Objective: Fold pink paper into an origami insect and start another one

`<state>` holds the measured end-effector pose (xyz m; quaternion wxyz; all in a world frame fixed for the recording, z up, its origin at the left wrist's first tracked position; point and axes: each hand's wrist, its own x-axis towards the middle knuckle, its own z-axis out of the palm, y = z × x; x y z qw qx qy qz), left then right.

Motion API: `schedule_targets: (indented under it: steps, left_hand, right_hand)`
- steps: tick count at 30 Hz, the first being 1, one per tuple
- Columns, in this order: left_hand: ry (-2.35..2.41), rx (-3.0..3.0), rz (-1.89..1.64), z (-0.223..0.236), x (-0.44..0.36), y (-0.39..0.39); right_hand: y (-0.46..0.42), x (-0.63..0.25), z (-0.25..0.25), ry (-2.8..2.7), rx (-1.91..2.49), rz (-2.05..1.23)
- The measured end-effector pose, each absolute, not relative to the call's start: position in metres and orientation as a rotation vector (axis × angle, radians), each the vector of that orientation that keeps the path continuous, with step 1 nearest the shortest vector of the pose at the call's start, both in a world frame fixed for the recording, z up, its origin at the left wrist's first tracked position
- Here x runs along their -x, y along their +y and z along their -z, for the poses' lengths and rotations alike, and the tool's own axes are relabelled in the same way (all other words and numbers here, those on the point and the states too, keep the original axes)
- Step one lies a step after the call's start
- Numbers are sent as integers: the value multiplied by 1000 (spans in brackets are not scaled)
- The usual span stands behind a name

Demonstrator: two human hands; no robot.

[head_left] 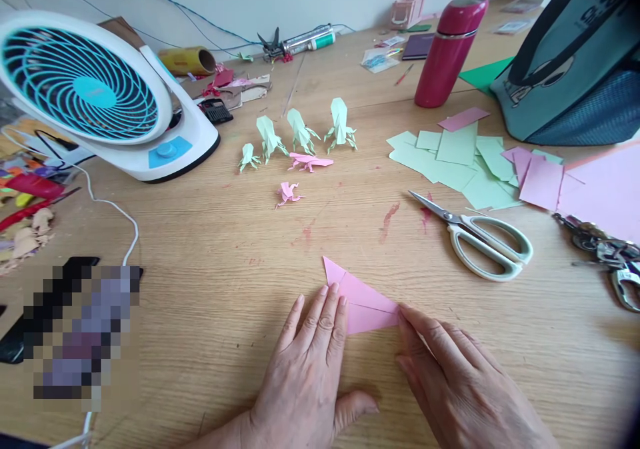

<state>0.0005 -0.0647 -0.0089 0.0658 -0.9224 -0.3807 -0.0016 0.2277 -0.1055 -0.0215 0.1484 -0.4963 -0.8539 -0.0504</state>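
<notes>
A pink sheet of paper (365,302), folded to a pointed shape with crease lines, lies on the wooden table before me. My left hand (310,362) rests flat on its left part, fingers stretched out and thumb apart. At the paper's right corner, my right hand (450,369) pinches the tip between thumb and forefinger. Beyond the hands stand several pale green folded paper figures (300,129). Nearer to me are two pink ones, a long figure (310,162) and a small frog-like figure (289,194).
Scissors (475,236) lie at the right, near green paper pieces (450,162) and a bunch of keys (600,246). A magenta flask (450,56) and a blue-green bag (575,69) stand behind. At the left is a white fan (175,122) with its cable (115,209).
</notes>
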Motion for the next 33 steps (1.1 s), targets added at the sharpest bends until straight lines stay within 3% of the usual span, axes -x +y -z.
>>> schedule_targets:
  steps: [33]
  left_hand:
    - [-1183,2851,187,11,11,-61]
  right_hand:
    - [-96,-224,18,-2371,1427,207]
